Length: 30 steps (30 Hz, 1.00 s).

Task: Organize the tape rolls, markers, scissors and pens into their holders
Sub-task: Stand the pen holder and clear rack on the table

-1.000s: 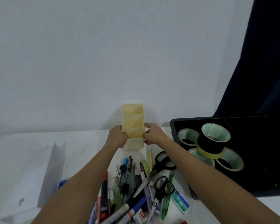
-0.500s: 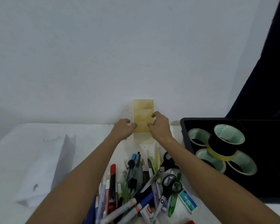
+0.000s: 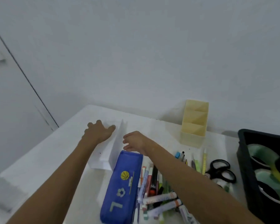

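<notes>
While the table carries nearly everything loose, I judge the job barely begun — only the tape rolls look sorted, lying in the black tray at my right edge. Whether every roll is in there I cannot tell, since the tray runs out of view.

The white holder lies on its side near the middle of the table, one wall standing up between my hands. My left hand rests on its far side with fingers spread and relaxed, clamped on nothing; my right hand hovers just beside the upright wall, fingers loosely apart, holding nothing either. I would say this holder needs setting upright before anything goes into it.

The blue pencil case lies just in front of the holder, touching or nearly touching it, and would crowd any move to stand it up.

The yellow holder stands upright by the wall, well apart from my hands — its three compartments look empty.

Left to do: the heap of markers and pens beside the pencil case, partly under my right forearm, and the black scissors between that heap and the tray. None of these is in a holder yet.
</notes>
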### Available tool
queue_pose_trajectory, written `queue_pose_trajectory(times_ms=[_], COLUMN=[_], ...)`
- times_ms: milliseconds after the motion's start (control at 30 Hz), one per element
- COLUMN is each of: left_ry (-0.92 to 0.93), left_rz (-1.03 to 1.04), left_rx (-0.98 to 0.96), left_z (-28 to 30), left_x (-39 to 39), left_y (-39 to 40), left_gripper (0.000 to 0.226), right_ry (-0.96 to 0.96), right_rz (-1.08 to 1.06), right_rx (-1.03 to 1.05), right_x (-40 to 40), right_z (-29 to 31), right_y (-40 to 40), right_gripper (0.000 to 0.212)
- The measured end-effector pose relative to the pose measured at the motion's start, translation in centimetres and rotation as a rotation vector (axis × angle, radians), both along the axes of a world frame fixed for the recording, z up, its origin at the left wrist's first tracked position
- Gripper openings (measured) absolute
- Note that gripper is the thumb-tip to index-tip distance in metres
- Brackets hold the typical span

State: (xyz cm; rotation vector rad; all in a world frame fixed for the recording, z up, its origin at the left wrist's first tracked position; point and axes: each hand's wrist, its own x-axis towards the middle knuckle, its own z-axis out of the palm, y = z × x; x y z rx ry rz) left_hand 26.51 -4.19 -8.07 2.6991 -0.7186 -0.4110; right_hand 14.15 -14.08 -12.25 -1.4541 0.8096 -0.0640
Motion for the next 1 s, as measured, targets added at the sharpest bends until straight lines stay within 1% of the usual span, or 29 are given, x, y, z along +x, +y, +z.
queue_pose_trajectory(times_ms=[67,133,267,333,400,467,533,567,600,667,700,767,800,867,933,1000], left_ry=[0.089,0.115,-0.006,-0.061,-0.089,-0.037,0.129,0.268,0.445,0.805,0.92,1.023,1.008,0.87,0.727,0.672], left_rz=[-0.009,-0.038,-0.031,-0.035,-0.062,-0.095,-0.114,-0.134,-0.155,-0.176,-0.185,-0.215,-0.209,-0.241,-0.346,-0.37], left_rx=[-0.019,-0.041,-0.093,-0.158,-0.288,-0.456,-0.639,-0.729,-0.795,-0.821,-0.814,-0.804,-0.796,-0.76,-0.698,-0.675], left_z=[-0.9,-1.4,-1.5,-0.7,0.8,2.7,4.8,5.8,6.4,7.0,6.9,6.1,5.7,4.9,4.1,3.8], left_x=[0.2,-0.1,-1.1,-1.7,-2.5,-3.4,-4.4,-5.0,-5.6,-6.4,-6.6,-6.9,-7.1,-7.2,-7.4,-8.0], left_y=[1.3,1.8,1.4,0.9,0.1,-0.8,-1.7,-2.0,-2.5,-3.2,-3.5,-4.8,-5.4,-6.9,-8.2,-8.9], left_gripper=[0.098,0.1,0.077,0.068,0.061,0.055,0.046,0.04,0.034,0.035,0.037,0.04,0.041,0.041,0.042,0.053], right_ry=[-0.027,-0.041,-0.078,-0.118,-0.173,-0.252,-0.347,-0.392,-0.438,-0.504,-0.519,-0.529,-0.52,-0.473,-0.414,-0.349], right_rz=[-0.042,-0.047,-0.044,-0.083,-0.154,-0.213,-0.251,-0.256,-0.25,-0.223,-0.226,-0.269,-0.301,-0.402,-0.488,-0.559], right_rx=[0.128,0.197,0.241,0.244,0.232,0.246,0.274,0.278,0.28,0.287,0.284,0.228,0.192,0.072,-0.05,-0.176], right_x=[0.9,1.2,0.3,-0.5,-1.4,-2.5,-3.8,-4.6,-5.4,-7.0,-7.6,-9.0,-9.7,-10.8,-11.4,-11.4], right_z=[-0.7,-1.1,-0.5,0.3,1.3,2.6,4.1,4.9,5.7,7.0,7.5,8.1,8.4,8.7,8.4,7.7], right_y=[1.3,1.9,1.4,0.4,-1.0,-2.5,-4.0,-4.6,-5.2,-6.3,-6.6,-7.6,-7.9,-8.4,-8.7,-8.7], right_gripper=[0.035,0.033,0.033,0.032,0.028,0.03,0.035,0.037,0.04,0.045,0.046,0.036,0.028,0.021,0.022,0.03])
